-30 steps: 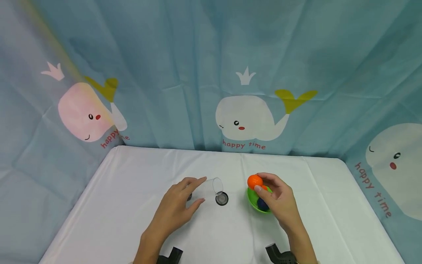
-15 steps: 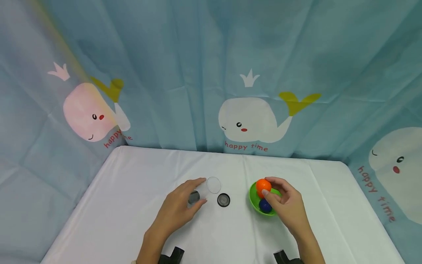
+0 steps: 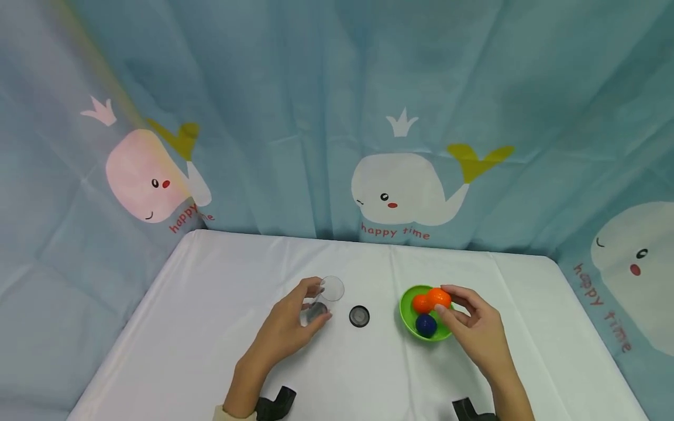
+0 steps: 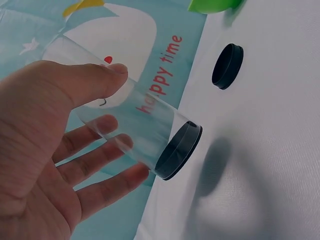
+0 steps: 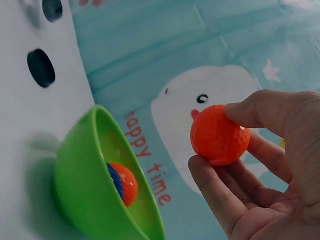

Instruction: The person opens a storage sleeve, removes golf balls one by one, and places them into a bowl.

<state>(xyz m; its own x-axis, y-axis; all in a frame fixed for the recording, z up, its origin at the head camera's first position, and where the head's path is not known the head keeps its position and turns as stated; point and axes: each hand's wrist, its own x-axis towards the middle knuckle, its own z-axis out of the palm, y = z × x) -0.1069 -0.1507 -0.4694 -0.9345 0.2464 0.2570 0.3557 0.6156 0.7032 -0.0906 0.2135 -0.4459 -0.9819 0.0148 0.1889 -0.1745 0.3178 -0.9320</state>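
My left hand (image 3: 289,321) grips a clear plastic cylinder (image 4: 137,107) between thumb and fingers. A black cap (image 4: 179,151) closes its lower end, and its upper end is an open rim (image 3: 332,289). In the right wrist view, my right hand (image 5: 270,160) pinches an orange dimpled ball (image 5: 220,135), like a golf ball, with thumb and fingertips. That ball is held above the right part of a green bowl (image 3: 408,323). Inside the bowl lie another orange ball (image 3: 420,304) and a dark blue ball (image 3: 426,325).
A loose black cap (image 3: 359,316) lies on the white tablecloth (image 3: 210,327) between the cylinder and the bowl. Behind the table hangs a blue curtain (image 3: 284,187) printed with whales. Each wrist carries a black camera mount, such as the left mount (image 3: 276,403).
My right hand has moved right with the orange ball, from the bowl's left side across to its right. The cylinder in my left hand has swung more upright, its open end turning upward.
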